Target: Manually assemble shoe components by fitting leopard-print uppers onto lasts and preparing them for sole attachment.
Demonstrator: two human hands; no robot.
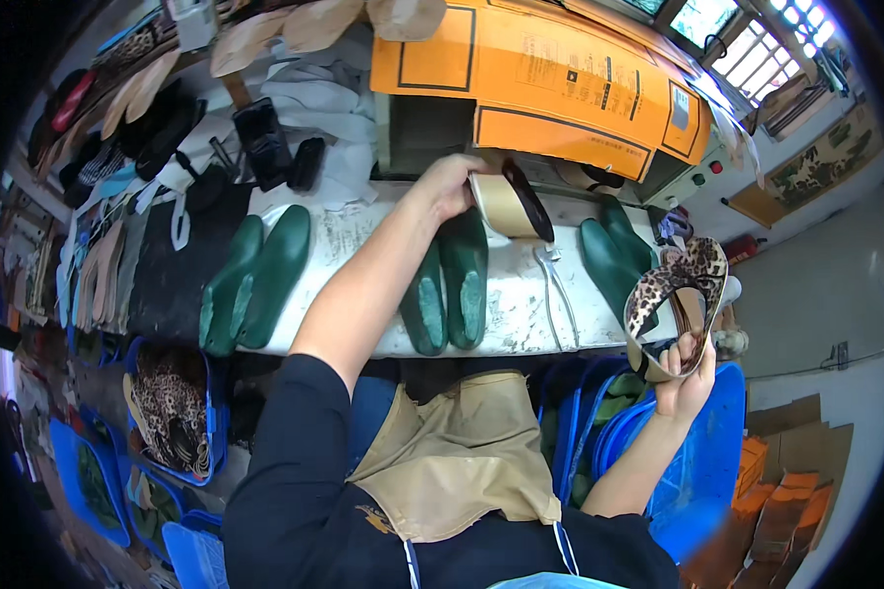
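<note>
Up at the front opening of the machine, my left hand (447,187) is closed on a cream-coloured, curved shoe piece (499,203) with a dark brown edge; my fingertips are partly hidden. Off to the right, my right hand (686,375) grips the lower end of a leopard-print shoe upper (689,261), which stands up in a loop with its pale lining showing. A pair of green shoe lasts (465,285) lies on the bench just below my left hand. Metal pincers (557,294) rest to the right of those lasts.
More green lasts lie at the left (275,277) and right (609,257) of the white bench (363,236). An orange cardboard sheet (560,69) covers the machine. Blue bins (702,452) stand below the bench; a phone (262,142) sits back left.
</note>
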